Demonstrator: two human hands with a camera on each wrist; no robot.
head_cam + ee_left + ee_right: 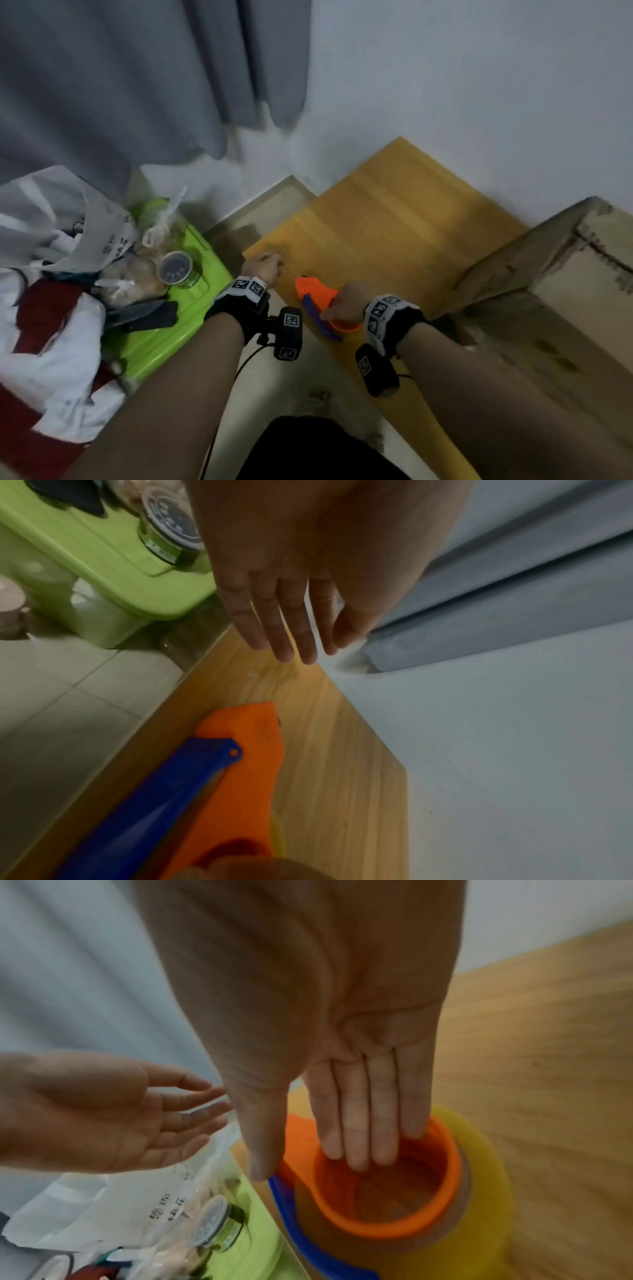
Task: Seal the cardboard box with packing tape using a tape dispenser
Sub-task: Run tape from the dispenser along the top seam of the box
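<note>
My right hand (342, 1042), fingers straight, reaches into the tape dispenser (317, 298) on the table (394, 212). My left hand (291, 588) hovers flat. I should grip its blue handle (154, 791) firmly.

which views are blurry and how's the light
Head view: dim, soft overall, curtain smeared. Left wrist view: left hand dark against the paler wall, tape dispenser fairly crisp. Right wrist view: tape roll streaked with motion blur.

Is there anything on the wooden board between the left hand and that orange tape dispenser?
No. Only bare wooden board lies between the left hand and the orange tape dispenser; the left wrist view shows it best.
</note>
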